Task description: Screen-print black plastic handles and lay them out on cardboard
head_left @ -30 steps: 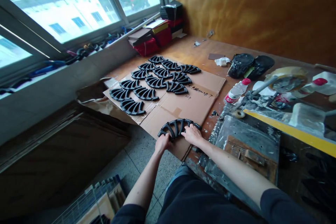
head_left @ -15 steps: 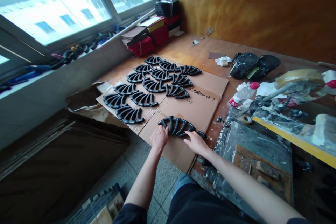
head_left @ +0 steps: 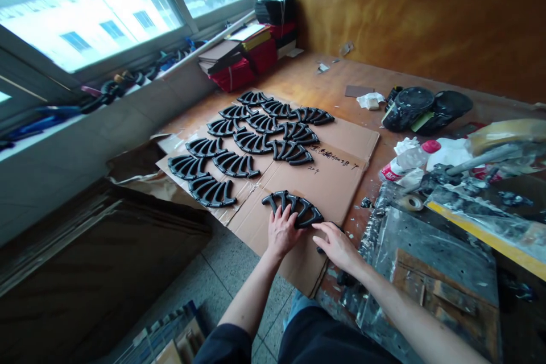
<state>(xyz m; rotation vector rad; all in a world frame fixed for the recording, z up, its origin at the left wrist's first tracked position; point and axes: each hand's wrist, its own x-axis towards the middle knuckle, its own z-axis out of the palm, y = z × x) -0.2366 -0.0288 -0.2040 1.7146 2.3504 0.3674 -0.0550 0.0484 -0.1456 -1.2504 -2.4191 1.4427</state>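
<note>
A fan-shaped row of glossy black curved tube-like pieces (head_left: 305,213) lies at the near part of a cardboard sheet (head_left: 336,176). My left hand (head_left: 282,233) is on the row's near side, fingers spread and touching the pieces. Just right of the row is my right hand (head_left: 339,247), its thumb and forefinger apart. Bits of black show at its thumb and behind its fingers; whether they are one piece is hidden. Further back on the cardboard, several similar black fans (head_left: 251,139) are laid in overlapping rows.
At right stand a plastic bottle (head_left: 407,162), a tape roll (head_left: 412,202), paint-stained black containers (head_left: 409,107) and a grey board (head_left: 460,250). Red and black bundles (head_left: 243,62) sit by the window. Stacked cardboard (head_left: 98,273) lies at lower left.
My left hand has moved right, from the row's left end onto its middle. My right hand has shifted right, off the row's end. The view has turned slightly.
</note>
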